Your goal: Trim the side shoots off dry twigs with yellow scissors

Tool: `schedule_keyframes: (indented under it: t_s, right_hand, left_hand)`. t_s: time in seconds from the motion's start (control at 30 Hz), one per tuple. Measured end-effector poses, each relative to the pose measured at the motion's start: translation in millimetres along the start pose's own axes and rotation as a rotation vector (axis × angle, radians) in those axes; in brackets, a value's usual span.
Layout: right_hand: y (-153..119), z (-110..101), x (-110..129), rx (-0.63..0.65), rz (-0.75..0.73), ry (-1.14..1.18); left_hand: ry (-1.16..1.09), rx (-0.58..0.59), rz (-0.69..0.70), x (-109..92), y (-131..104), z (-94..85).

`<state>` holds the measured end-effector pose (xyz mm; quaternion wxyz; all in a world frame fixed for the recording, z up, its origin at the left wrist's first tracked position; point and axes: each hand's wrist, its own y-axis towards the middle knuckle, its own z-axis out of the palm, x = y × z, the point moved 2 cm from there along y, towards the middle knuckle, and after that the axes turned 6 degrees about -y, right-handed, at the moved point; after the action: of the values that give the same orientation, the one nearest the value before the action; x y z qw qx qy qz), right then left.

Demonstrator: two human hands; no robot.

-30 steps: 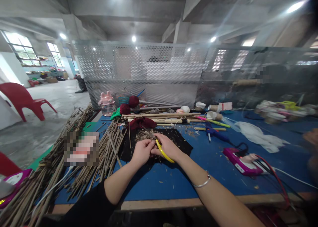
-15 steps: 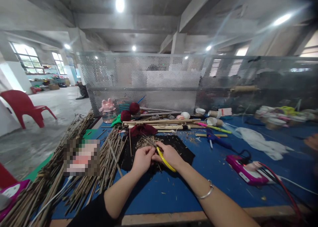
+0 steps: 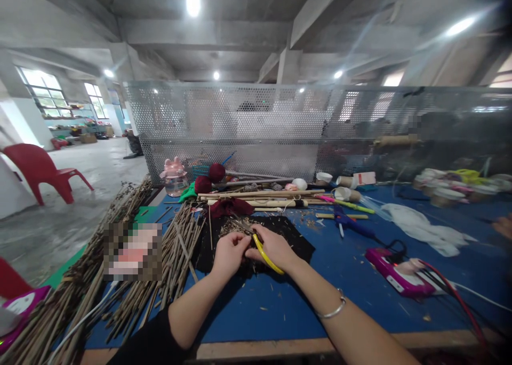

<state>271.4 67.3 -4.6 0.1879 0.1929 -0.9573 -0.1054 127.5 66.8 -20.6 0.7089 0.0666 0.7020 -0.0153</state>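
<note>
My right hand (image 3: 272,246) is closed on yellow-handled scissors (image 3: 264,257), whose blades point up and left over a black cloth (image 3: 294,234). Close beside it, my left hand (image 3: 229,253) is pinched; whatever its fingertips hold is too small to make out. Short cut bits of stick (image 3: 232,226) form a pile on the cloth just beyond both hands. A dark red cloth (image 3: 228,208) lies behind the pile. Left of the cloth is a spread bundle of thin brown sticks (image 3: 172,258).
Longer dry twigs (image 3: 96,242) lie at the far left. Red yarn balls (image 3: 203,185) and bamboo rods (image 3: 264,195) are at the back. A blue glue gun (image 3: 352,224), a magenta power strip (image 3: 400,277) and white plastic (image 3: 424,224) lie right. Part of another person's hand (image 3: 503,226) shows at the right edge.
The view has shifted slightly. A thin dark piece seen below my fingers earlier no longer shows there. Both hands stay in nearly the same place, with the scissors still held.
</note>
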Motion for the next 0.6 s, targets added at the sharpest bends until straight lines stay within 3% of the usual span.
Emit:
schedule_keyframes:
  t_s: [0.23,0.43,0.6]
  right_hand:
    - [1.6,6.1,-1.1,-0.049,-0.051,0.036]
    - [1.8,4.0,0.5,-0.032,0.009,0.072]
    - [1.6,1.5,-2.9,-0.022,0.044,0.107]
  left_hand:
    - [-0.047,-0.018,-0.044,-3.1,-2.1,1.6]
    - [-0.09,-0.008,-0.042,-3.9,-1.5,2.2]
    - [-0.25,0.038,-0.116,-0.8,-1.3,4.0]
